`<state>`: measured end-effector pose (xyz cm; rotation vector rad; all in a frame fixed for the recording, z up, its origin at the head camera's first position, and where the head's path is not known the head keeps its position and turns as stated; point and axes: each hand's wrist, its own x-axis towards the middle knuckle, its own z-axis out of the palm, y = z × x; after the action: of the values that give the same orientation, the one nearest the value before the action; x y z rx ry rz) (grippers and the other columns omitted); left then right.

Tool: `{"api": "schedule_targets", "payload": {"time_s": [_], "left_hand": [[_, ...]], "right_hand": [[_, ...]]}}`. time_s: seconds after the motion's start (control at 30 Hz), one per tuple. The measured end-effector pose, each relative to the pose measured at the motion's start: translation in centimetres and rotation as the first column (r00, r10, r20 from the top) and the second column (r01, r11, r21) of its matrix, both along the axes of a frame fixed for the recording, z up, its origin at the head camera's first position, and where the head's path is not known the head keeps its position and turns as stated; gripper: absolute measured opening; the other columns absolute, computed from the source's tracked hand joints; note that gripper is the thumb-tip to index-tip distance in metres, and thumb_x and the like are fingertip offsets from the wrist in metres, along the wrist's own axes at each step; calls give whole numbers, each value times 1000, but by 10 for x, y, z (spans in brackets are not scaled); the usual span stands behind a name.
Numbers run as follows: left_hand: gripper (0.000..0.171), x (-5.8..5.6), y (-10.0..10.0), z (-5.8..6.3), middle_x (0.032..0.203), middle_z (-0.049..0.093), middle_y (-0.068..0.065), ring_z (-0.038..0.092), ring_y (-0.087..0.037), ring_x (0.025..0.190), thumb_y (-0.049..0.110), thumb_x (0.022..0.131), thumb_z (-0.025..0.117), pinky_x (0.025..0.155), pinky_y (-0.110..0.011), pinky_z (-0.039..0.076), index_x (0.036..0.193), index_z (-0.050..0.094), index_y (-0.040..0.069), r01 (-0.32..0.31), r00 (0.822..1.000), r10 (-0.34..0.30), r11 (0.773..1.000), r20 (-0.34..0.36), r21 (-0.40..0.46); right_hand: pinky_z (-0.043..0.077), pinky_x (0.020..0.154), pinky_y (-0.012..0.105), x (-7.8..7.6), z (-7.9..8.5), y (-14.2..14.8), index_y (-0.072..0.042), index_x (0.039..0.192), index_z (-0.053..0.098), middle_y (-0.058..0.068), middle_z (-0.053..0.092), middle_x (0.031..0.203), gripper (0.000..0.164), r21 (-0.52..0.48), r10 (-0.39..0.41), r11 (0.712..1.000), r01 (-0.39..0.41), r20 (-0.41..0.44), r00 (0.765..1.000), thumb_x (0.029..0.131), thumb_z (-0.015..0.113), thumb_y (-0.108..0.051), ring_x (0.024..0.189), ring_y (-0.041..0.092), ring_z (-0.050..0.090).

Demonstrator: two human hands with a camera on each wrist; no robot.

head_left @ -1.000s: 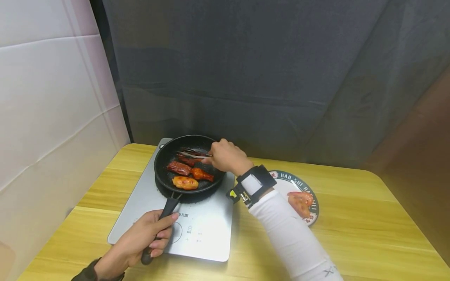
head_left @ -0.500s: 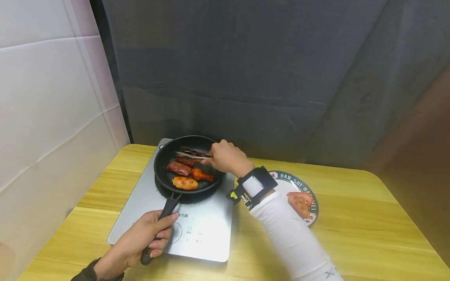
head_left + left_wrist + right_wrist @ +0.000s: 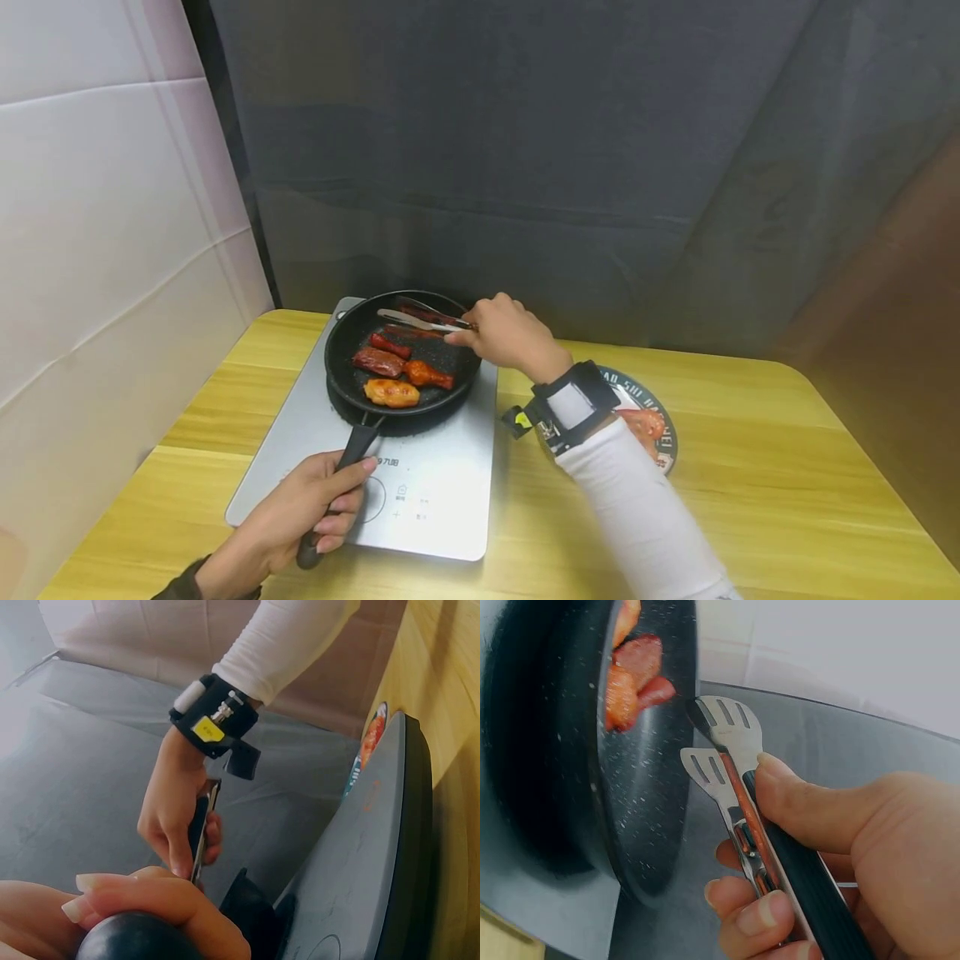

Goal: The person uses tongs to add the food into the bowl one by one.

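Note:
My left hand point(image 3: 318, 500) grips the black handle of a frying pan point(image 3: 453, 354). Within the pan lie a yellow-orange chicken wing point(image 3: 392, 393), an orange drumstick point(image 3: 427, 374), a brown-red slab of meat point(image 3: 378, 362) and a slim dark-red piece point(image 3: 390, 346). My right hand point(image 3: 513, 337) holds metal tongs point(image 3: 420, 321) over the pan's far side, its thumb along one black grip. In the right wrist view, the slotted heads of the tongs point(image 3: 739, 735) stand slightly apart, with no food between them.
Beneath the pan is a silver induction cooktop point(image 3: 442, 521) on a wooden table point(image 3: 750, 467). A dark-rimmed plate point(image 3: 670, 450) with orange-pink food point(image 3: 645, 425) sits to its right, partly behind the right forearm. A grey curtain point(image 3: 525, 167) hangs behind; a white wall point(image 3: 112, 208) borders the left.
My right hand has shifted right with the tongs, and their tips have risen away from the slim dark-red piece, which now shows fully. My left hand keeps its grip on the pan handle.

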<state>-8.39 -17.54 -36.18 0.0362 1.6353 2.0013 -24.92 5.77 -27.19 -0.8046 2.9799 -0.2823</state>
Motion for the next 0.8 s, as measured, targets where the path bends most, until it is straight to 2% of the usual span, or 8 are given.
{"api": "schedule_targets", "payload": {"time_s": [0.13, 0.23, 0.33, 0.5, 0.63, 0.8], "left_hand": [[33, 1, -2, 0, 61, 34, 5, 31, -4, 43, 29, 100, 53, 37, -17, 32, 91, 35, 3, -5, 1000, 5, 1000, 5, -4], [32, 1, -4, 0, 61, 34, 5, 31, -4, 43, 29, 100, 53, 37, -17, 31, 92, 35, 3, -7, 1000, 7, 1000, 5, -7], [32, 1, -6, 1, 61, 34, 5, 31, -4, 43, 28, 100, 53, 37, -17, 31, 92, 34, 3, -12, 1000, 12, 1000, 6, -8], [32, 1, -7, 0, 61, 35, 5, 31, -4, 44, 29, 100, 53, 38, -17, 31, 93, 34, 3, -18, 1000, 18, 1000, 17, -14], [33, 1, -6, -1, 62, 34, 5, 31, -4, 44, 29, 99, 53, 38, -17, 31, 93, 35, 3, -16, 1000, 17, 1000, 20, -17], [33, 0, -5, -1, 61, 34, 4, 31, -5, 44, 30, 100, 53, 38, -17, 31, 93, 35, 3, -11, 1000, 11, 1000, 9, -15]], "right_hand": [[42, 49, 27, 4, 4, 6, -12, 105, 73, 4, 63, 80, 40, 3, 1, 1000, -1, -25, 1000, 93, 58, -48, 60, 17, 54], [48, 54, 29, 7, 6, 7, -13, 119, 68, 8, 67, 107, 44, 16, 0, 1000, 1, -27, 1000, 93, 58, -47, 67, 17, 59], [49, 54, 28, 9, 5, 5, -12, 118, 68, 8, 67, 107, 44, 30, 19, 999, -18, -39, 999, 93, 58, -47, 68, 17, 60], [48, 51, 28, 9, -3, -4, -10, 108, 72, 7, 67, 89, 41, 35, 48, 998, -46, -51, 998, 92, 60, -47, 64, 17, 60], [45, 48, 28, 7, -12, -10, -12, 97, 73, 4, 61, 75, 37, 34, 39, 999, -37, -49, 998, 91, 61, -47, 60, 16, 57], [46, 48, 29, 5, -16, -11, -13, 95, 73, 3, 62, 78, 35, 27, 14, 1000, -13, -58, 998, 91, 62, -46, 60, 15, 58]]}}
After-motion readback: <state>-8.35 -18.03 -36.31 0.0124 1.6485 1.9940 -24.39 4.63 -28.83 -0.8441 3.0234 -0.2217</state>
